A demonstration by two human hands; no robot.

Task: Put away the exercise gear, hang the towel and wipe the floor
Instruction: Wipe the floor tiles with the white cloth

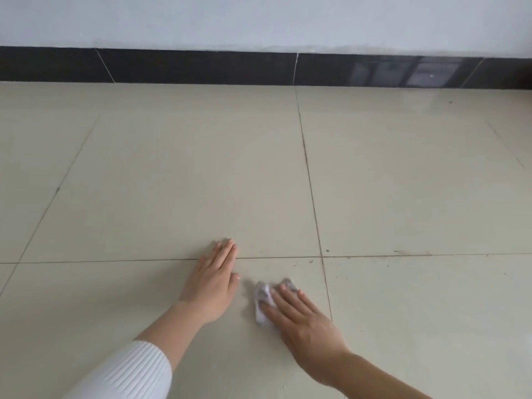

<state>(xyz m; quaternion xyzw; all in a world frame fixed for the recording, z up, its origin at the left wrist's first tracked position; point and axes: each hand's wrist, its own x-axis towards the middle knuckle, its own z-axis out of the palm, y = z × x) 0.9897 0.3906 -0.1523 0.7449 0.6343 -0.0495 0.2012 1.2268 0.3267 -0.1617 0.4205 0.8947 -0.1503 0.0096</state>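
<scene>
A floor of large, pale beige glossy tiles (pixel 161 174) runs to a dark tile skirting (pixel 201 66) beneath a pale wall (pixel 259 18). The left hand (pixel 214 279), in a white ribbed sleeve (pixel 129 372), lies flat and released on the floor, fingers across a grout line. Just beside it, the right hand (pixel 302 315) presses a small crumpled white cloth (pixel 263 302) onto the tile, fingers spread flat over it, its grip not curled around it. Dark specks (pixel 327 250) dot the grout crossing nearby.
</scene>
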